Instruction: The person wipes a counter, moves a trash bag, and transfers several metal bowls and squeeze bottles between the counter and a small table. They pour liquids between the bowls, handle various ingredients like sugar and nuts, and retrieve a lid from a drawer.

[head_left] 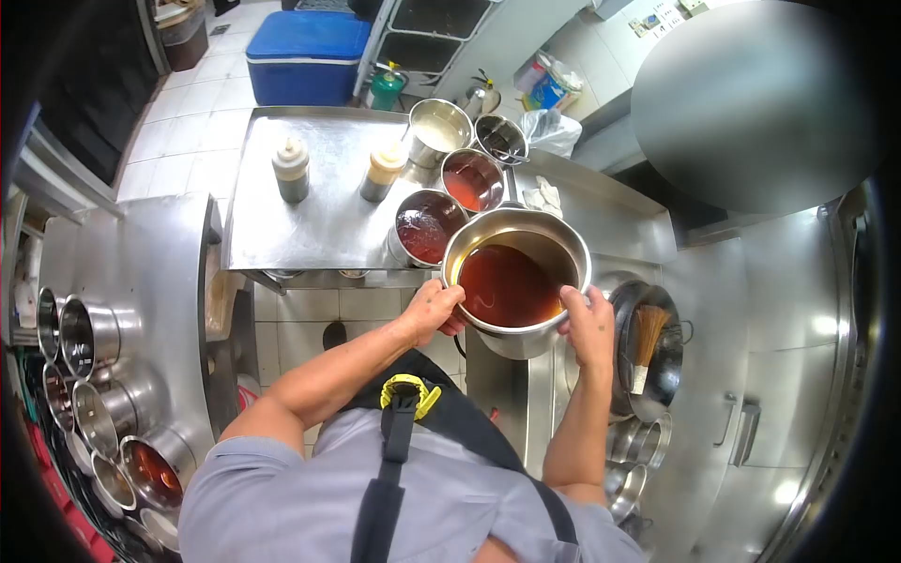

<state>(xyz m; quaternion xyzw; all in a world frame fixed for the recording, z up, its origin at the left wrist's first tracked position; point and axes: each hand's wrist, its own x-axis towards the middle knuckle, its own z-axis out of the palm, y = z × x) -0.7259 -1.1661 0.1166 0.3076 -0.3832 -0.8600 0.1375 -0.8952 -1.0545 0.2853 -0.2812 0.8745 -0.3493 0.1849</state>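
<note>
A large steel pot [522, 340] with dark red-brown liquid is held between my two hands, tilted a little toward me. My left hand [437, 310] is closed on its left side near the rim. On the right side, my right hand [588, 324] grips the rim, thumb on top. Just beyond the pot's left edge stands a steel container of dark red sauce [430, 228]. Behind it is another with orange-red sauce [472, 181]. Farther back are a container of pale liquid [439, 131] and one with dark contents [501, 139].
Two squeeze bottles [292, 171] [383, 171] stand on the steel table [324, 225]. A wok [664, 352] holding a bamboo brush [649, 338] lies right. Several steel pots [103, 413] line the left counter [164, 281]. A blue cooler [307, 61] sits behind the table.
</note>
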